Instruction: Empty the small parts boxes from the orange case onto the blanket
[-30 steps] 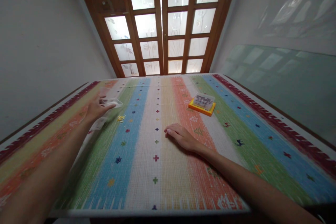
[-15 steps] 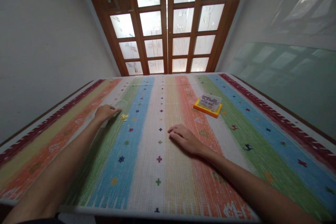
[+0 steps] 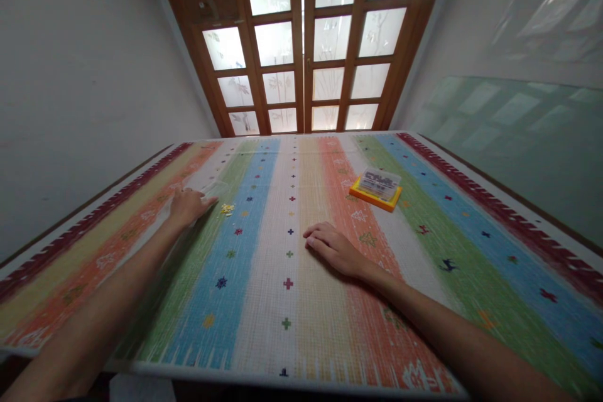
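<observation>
You've got a striped mat (image 3: 301, 301) underfoot, plain white walls (image 3: 80, 75) either side, and wood-framed frosted glass doors (image 3: 306, 44) glowing ahead.

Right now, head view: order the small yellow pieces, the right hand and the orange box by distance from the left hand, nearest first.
From the left hand:
1. small yellow pieces, just to its right on the green stripe.
2. right hand, flat on the cloth near the middle.
3. orange box, clear-lidded, far right on the green stripe.
</observation>
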A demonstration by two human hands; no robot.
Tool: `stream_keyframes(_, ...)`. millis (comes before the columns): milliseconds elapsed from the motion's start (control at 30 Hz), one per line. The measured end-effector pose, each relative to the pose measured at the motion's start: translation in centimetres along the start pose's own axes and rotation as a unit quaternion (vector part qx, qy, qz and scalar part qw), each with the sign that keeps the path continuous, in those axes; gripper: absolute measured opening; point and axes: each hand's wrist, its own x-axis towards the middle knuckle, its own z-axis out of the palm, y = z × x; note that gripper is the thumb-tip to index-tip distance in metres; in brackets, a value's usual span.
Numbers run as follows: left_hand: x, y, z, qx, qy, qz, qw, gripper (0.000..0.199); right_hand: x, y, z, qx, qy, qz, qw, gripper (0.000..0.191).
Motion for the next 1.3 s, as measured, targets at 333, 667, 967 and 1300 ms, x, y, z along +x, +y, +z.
stream_keyframes(333,-4.1,0.8,1.9,-0.042,0.072,-0.001,0.997,0.056,0.0,0.0,0.0,0.001,-0.001,0.003,1.0,0.031)
stream_keyframes(667,-3.3,0.0,2.6,-0.063,0.065,-0.028,0.996,0.047,-0.1,0.0,-0.1,0.001,-0.002,0.005,1.0,0.033)
stream_keyframes(967,-4.5,-0.9,2.5,-0.069,0.063,-0.082,0.992,0.046,-0.1,0.2,0.0,0.006,-0.007,0.004,1.0,0.034)
stream_keyframes(1300,-4.3,-0.6,2.2,-0.083,0.056,-0.106,0.989,0.048,0.0,-0.2,-0.1,0.003,-0.006,0.0,1.0,0.032)
